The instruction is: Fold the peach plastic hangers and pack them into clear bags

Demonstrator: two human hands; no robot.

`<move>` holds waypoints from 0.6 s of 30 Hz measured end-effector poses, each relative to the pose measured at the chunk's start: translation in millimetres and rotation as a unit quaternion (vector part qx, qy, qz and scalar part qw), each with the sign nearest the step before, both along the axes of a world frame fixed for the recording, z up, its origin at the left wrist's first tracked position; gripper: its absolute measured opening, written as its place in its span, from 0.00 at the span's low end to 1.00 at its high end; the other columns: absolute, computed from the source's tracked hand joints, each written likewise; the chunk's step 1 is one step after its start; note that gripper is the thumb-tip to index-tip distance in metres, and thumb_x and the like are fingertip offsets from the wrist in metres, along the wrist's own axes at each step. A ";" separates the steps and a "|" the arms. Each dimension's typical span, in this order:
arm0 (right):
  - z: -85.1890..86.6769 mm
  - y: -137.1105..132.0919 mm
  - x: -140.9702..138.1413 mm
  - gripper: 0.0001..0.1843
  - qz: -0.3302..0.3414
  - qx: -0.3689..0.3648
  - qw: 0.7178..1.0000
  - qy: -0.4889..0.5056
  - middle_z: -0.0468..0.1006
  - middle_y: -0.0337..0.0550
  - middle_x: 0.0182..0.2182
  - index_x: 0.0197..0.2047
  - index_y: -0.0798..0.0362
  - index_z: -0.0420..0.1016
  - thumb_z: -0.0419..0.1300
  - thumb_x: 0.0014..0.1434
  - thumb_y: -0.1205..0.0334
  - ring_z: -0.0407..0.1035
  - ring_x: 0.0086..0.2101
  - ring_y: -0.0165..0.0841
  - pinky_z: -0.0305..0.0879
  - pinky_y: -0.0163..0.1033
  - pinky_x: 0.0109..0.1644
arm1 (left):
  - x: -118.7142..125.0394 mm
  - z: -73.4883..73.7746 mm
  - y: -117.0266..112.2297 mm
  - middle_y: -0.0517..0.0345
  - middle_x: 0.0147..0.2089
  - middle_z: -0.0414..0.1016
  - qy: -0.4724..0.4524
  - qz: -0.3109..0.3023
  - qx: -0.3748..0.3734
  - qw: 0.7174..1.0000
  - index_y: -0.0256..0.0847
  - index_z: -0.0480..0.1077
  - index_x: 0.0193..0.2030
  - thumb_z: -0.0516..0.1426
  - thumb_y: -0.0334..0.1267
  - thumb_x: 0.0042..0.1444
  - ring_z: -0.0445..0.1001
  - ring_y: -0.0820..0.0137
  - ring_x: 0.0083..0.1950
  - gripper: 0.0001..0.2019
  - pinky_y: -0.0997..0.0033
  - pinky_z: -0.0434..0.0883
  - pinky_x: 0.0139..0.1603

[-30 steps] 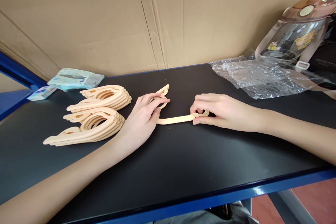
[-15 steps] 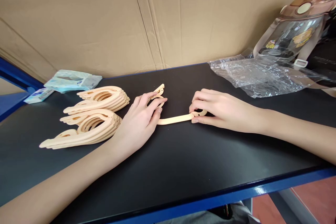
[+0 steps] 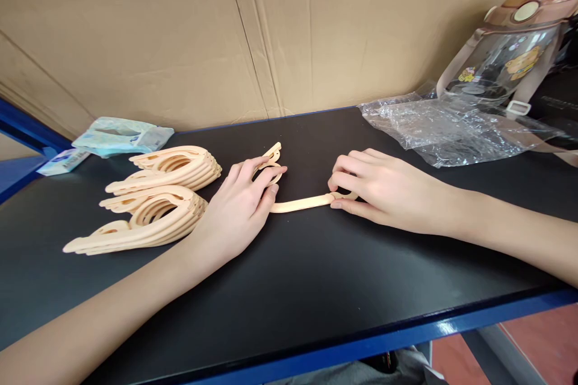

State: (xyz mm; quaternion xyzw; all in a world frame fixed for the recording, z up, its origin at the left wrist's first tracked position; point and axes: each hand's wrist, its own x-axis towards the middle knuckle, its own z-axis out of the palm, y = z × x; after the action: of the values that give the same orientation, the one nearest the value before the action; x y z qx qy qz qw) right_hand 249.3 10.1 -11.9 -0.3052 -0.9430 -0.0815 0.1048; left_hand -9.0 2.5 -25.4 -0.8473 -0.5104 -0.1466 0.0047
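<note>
A beige plastic folding hanger (image 3: 301, 203) lies low over the black table, with one slim bar stretched between my hands. My left hand (image 3: 241, 192) is closed over its left part; a curved piece and a narrow tip show beyond the fingers. The thumb and fingers of my right hand (image 3: 361, 183) pinch the bar's right end, where a small loop shows under the palm. Beside my left wrist sit two stacks of similar folded hangers, a rear stack (image 3: 198, 171) and a front stack (image 3: 167, 225). My fingers hide parts of the held hanger.
Behind the table (image 3: 298, 289) stands a cardboard wall (image 3: 158, 36). A crumpled clear plastic bag (image 3: 451, 132) lies at the back right, by a strapped drink bottle (image 3: 501, 66). Light blue tissue packs (image 3: 121, 135) are at the back left. A blue rail edges the table front.
My right hand has turned and shifted very slightly at the bar's end. My left hand and the hanger stay almost as they were; the view has shifted a little.
</note>
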 end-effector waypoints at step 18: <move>-2.6 0.8 3.5 0.16 -0.178 0.177 0.962 -0.108 0.75 0.53 0.31 0.41 0.60 0.76 0.47 0.63 0.71 0.68 0.34 0.44 0.57 0.47 0.46 | -0.7 8.1 -2.8 0.58 0.64 0.63 -0.013 -0.078 -0.026 0.997 0.49 0.70 0.59 0.42 0.30 0.64 0.61 0.60 0.60 0.23 0.53 0.64 0.62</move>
State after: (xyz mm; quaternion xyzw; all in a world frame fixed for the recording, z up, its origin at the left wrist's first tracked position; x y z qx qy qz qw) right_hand 252.8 10.9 -14.5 -0.4343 -0.8496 -0.2966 0.0387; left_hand -9.7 -0.3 -17.2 -0.8822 -0.4469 -0.1442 -0.0356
